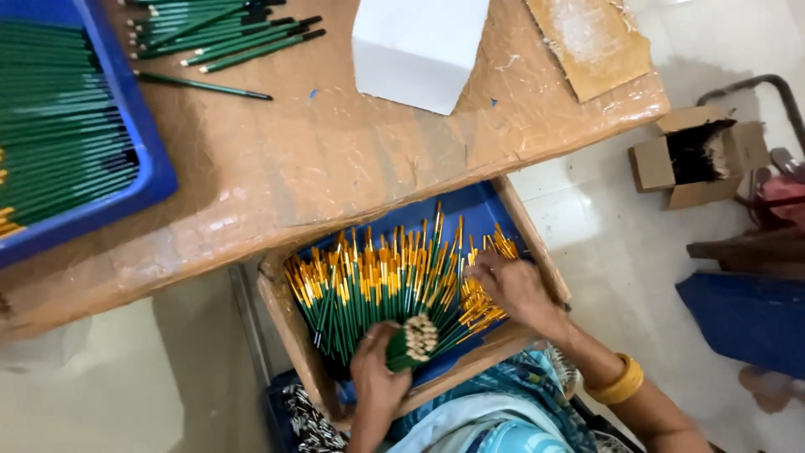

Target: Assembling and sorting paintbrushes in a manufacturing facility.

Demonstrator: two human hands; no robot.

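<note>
Pencils (pixel 394 285), green, thin, stiff and probably light, likely to slip apart unless gripped around the bundle's middle, are lying in a cardboard tray (pixel 289 323) on the lap, where the left hand (pixel 377 377) is clasping a bunch while the right hand (pixel 516 289) is pressing spread fingers onto the loose ones.

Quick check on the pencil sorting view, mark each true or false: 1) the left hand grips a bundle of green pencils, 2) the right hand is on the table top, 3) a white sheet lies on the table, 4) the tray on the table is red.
1) True: the left hand grips a bundle of green pencils.
2) False: the right hand rests on pencils in the cardboard box below the table.
3) True: a white sheet lies there.
4) False: the tray is blue and holds green pencils.
</note>
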